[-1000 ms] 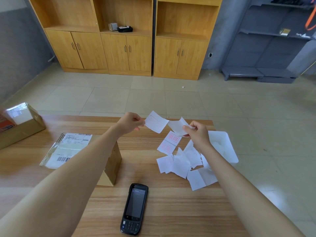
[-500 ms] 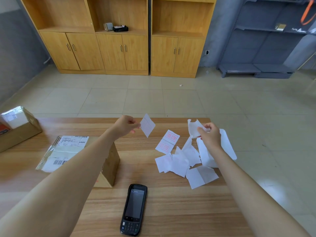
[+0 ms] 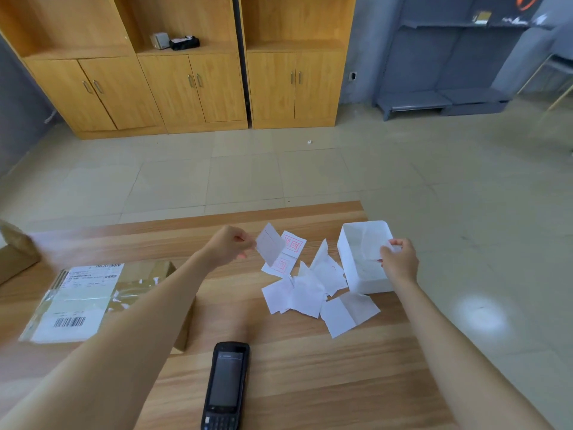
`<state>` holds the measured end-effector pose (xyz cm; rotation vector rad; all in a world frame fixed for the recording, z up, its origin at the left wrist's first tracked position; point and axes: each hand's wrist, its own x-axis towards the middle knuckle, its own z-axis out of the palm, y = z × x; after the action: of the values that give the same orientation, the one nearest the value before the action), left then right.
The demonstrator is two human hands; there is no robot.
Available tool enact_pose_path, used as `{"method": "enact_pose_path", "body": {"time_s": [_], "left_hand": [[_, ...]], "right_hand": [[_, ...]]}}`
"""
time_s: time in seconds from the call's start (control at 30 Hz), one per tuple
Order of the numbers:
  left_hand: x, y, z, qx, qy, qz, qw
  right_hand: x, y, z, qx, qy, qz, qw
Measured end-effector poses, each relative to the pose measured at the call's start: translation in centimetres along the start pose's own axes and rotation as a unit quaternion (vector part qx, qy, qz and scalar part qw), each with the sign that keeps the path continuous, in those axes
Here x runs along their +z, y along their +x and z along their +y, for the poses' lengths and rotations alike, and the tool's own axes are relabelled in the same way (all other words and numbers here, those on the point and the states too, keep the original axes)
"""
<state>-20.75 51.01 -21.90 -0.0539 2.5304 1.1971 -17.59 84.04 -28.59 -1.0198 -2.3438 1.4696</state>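
- Slip and scrap are both held up over the far right part of the wooden table, which fills the lower half of the view.
- A flat cardboard box lies on the left of the table, partly under the left forearm. A shipping label with a barcode is on its top.
- A white tray stands at the table's right edge, just beside the loose papers.
- A pile of loose white papers lies between the two forearms. Its nearest sheet reaches the tray's near corner.
- A black scanner lies screen up near the front edge, apart from the pile.
- The right hand is over the tray's right side. Its fingers are curled and its fingertips pinch the scrap.
- The left hand is raised over the middle of the table. Its thumb and fingertips are closed in a pinch on one edge of the slip.
- Two sheets with red printed squares lie flat at the far end of the pile.
- The slip is a small white rectangle, tilted and held in front of the red-printed sheets.
- The scrap is thin and crumpled and hangs in the tray's opening. White against white, its outline is hard to make out.
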Motion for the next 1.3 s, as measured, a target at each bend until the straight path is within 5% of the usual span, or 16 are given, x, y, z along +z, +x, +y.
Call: {"method": "enact_pose_path", "body": {"time_s": [0.77,1.0,1.3], "left_hand": [[3.7,2.0,2.7,0.004,-0.011,-0.043,0.999],[2.1,0.5,2.5,0.012,-0.02,-0.037,0.999],[-1.0,-3.2,0.3,0.011,-0.069,-0.013,0.998]], "right_hand": [[0.2,-0.2,0.6,0.028,-0.013,-0.078,0.996],[3.3,-3.8,-2.7,0.006,0.029,-0.188,0.982],[8.8,-10.0,-6.3,0.106,0.091,-0.37,0.918]]}}
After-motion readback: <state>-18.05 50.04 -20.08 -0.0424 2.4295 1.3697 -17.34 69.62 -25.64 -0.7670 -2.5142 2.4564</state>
